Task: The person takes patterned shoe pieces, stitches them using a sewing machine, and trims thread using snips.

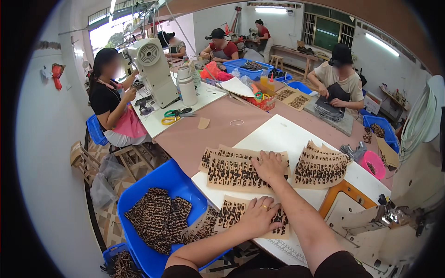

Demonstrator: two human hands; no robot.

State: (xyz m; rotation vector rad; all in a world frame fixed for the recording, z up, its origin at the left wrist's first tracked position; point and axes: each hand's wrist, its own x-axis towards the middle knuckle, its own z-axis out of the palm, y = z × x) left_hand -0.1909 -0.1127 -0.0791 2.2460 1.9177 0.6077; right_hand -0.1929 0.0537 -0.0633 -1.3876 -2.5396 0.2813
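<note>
My left hand (259,217) lies flat, fingers spread, on a small tan sheet with leopard-print strips (229,214) at the near edge of the white table. Farther up, my right hand (270,167) rests spread on a larger stack of leopard-print sheets (232,172). Another fanned stack of leopard-print sheets (321,167) lies to the right of that hand, apart from it. Neither hand grips anything; parts of the sheets are hidden beneath my palms and forearms.
A blue tub (160,173) of leopard-print pieces stands at left below the table. The sewing machine (371,227) is at near right, by a pink bowl (374,163). Scissors (175,115) lie beyond the brown tabletop (218,123). Several people work around the room.
</note>
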